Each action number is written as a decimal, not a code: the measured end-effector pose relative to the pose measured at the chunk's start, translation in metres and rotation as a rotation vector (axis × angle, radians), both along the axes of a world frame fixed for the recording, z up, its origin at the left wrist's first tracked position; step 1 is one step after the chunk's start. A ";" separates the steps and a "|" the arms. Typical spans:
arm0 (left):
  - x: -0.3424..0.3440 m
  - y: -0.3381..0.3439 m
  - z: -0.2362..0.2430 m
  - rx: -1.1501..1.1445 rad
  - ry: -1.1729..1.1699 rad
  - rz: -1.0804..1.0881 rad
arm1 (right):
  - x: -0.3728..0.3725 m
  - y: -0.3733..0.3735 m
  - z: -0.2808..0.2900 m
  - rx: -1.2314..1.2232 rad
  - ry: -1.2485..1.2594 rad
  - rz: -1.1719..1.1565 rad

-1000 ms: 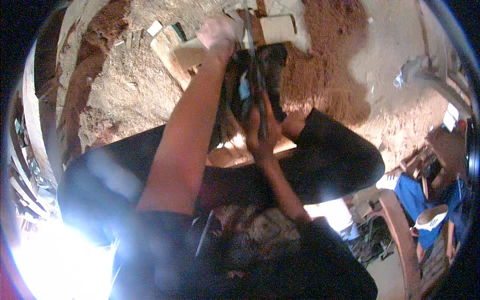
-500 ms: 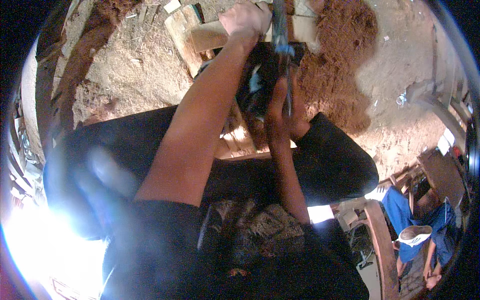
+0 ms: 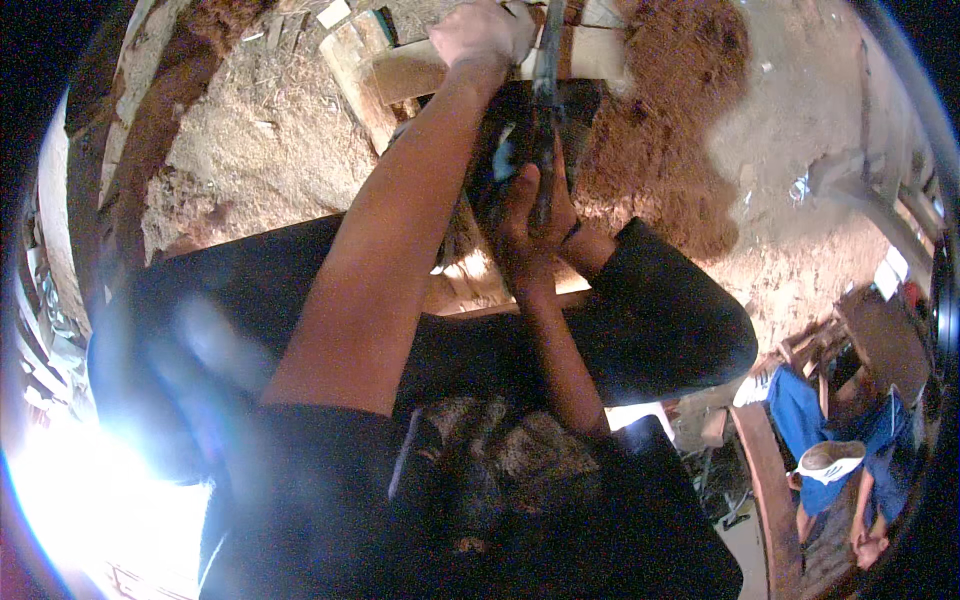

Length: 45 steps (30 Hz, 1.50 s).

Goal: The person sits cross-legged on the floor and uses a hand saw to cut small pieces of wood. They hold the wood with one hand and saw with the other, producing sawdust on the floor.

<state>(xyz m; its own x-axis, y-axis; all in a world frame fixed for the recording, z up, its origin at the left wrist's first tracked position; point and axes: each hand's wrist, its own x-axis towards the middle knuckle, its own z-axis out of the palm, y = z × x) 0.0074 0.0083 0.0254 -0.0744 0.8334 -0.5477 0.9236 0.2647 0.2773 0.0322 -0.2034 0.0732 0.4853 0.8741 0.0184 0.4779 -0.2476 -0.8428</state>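
Note:
My left hand (image 3: 478, 38) is closed at the top of the view, at the wooden pieces (image 3: 395, 75), beside the upper part of a long, narrow metal tool (image 3: 548, 70); what its fingers hold is hidden. Below it my right hand (image 3: 530, 225) is wrapped round the lower part of that tool, which runs upright in the picture. A dark object (image 3: 500, 120) with a pale blue patch lies under the tool, between my forearms, its shape hard to make out in the shadow. My dark-clothed legs (image 3: 680, 320) are bent around this spot.
Reddish sawdust (image 3: 670, 120) and pale ground (image 3: 770, 90) surround the work. Long planks (image 3: 130, 170) line the left, beside strong glare. At the lower right are a curved wooden piece (image 3: 760, 510), scrap boards (image 3: 865, 330) and a co-worker (image 3: 800, 410) in blue clothing.
My right hand moved away from me along with the tool, then back toward me and slightly left. My left hand has shifted up and right in the picture and stays closed.

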 end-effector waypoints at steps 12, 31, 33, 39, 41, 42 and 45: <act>0.007 0.000 -0.020 0.036 0.026 0.032 | -0.018 -0.053 -0.004 -0.067 -0.068 0.013; 0.004 -0.006 -0.041 0.095 0.129 -0.012 | 0.003 -0.029 0.023 -0.195 0.213 0.016; 0.012 -0.004 -0.028 0.116 0.051 -0.015 | -0.004 -0.081 0.014 -0.132 0.111 0.030; 0.006 0.004 -0.031 0.126 0.106 -0.009 | 0.013 -0.011 0.055 -0.369 0.430 -0.010; 0.002 -0.003 -0.036 0.106 0.110 -0.030 | 0.008 0.000 0.056 -0.370 0.447 -0.121; 0.000 -0.001 -0.037 0.103 0.110 -0.032 | -0.002 -0.006 0.049 -0.310 0.386 -0.179; 0.007 0.008 -0.026 0.108 0.113 -0.030 | -0.015 -0.081 0.017 -0.168 0.363 -0.083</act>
